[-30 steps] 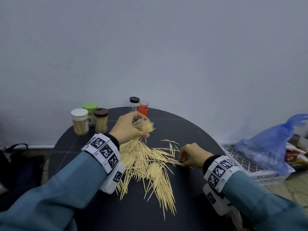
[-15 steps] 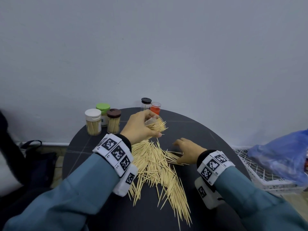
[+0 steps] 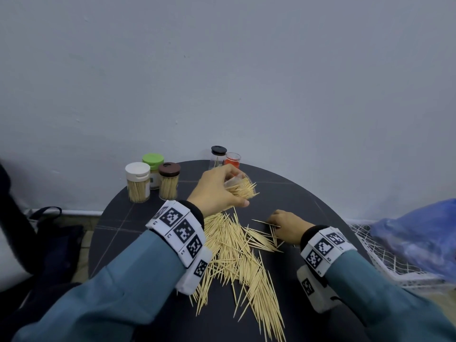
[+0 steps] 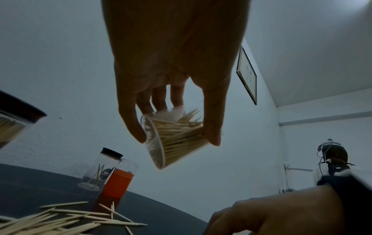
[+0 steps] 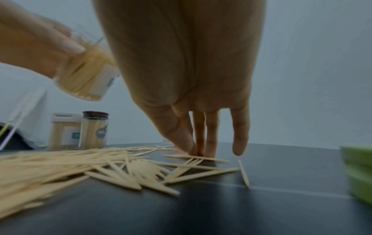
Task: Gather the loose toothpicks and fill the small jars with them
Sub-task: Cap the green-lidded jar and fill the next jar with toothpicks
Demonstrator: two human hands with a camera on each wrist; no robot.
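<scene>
A loose pile of toothpicks (image 3: 237, 248) is spread over the middle of the round black table (image 3: 283, 193). My left hand (image 3: 234, 191) grips a clear jar (image 3: 244, 188) packed with toothpicks. It holds the jar tilted above the far end of the pile, thumb on one side and fingers on the other (image 4: 175, 139). My right hand (image 3: 276, 222) is at the pile's right edge. Its thumb and fingertips (image 5: 198, 152) come together on a few toothpicks (image 5: 193, 156) lying on the table.
At the back left stand full jars with white (image 3: 137, 182), green (image 3: 153, 164) and brown (image 3: 169, 181) lids. A nearly empty black-lidded jar (image 3: 218, 156) and an orange piece (image 3: 232, 161) stand at the back. A white wire basket (image 3: 370, 243) and a blue bag (image 3: 419, 233) lie to the right.
My right hand has shifted slightly toward the pile, and its fingers have come down onto toothpicks. The left hand still holds the jar tilted in about the same place.
</scene>
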